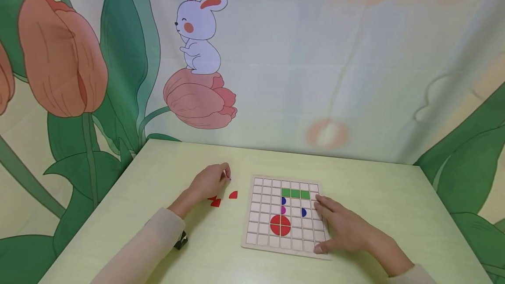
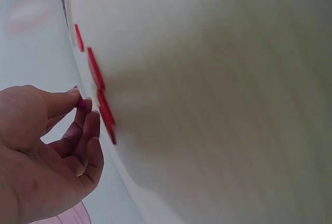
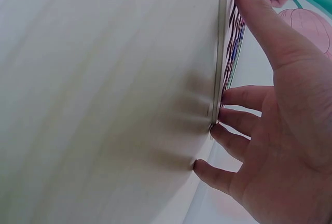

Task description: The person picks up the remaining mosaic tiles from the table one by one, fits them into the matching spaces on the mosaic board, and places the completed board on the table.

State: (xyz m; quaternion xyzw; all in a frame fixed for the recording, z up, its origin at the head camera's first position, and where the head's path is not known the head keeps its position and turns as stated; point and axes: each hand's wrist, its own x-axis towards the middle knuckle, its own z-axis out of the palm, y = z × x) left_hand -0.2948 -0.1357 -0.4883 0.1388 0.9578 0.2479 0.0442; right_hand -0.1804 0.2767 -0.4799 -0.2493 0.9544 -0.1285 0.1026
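Observation:
In the head view my left hand hovers over the table, left of a wooden grid board. Between its thumb and fingertips it pinches a small magenta piece, mostly covered by the fingers. Below that hand lie several red quarter-circle pieces, some partly hidden. My right hand rests along the board's right edge, thumb at the near corner and fingers spread farther up. On the board are a row of green squares, a red circle of quarters, two blue half-circles and a magenta half-circle.
The pale table extends around the board. Behind it hangs a curtain printed with tulips and a rabbit. A black object shows at the left sleeve.

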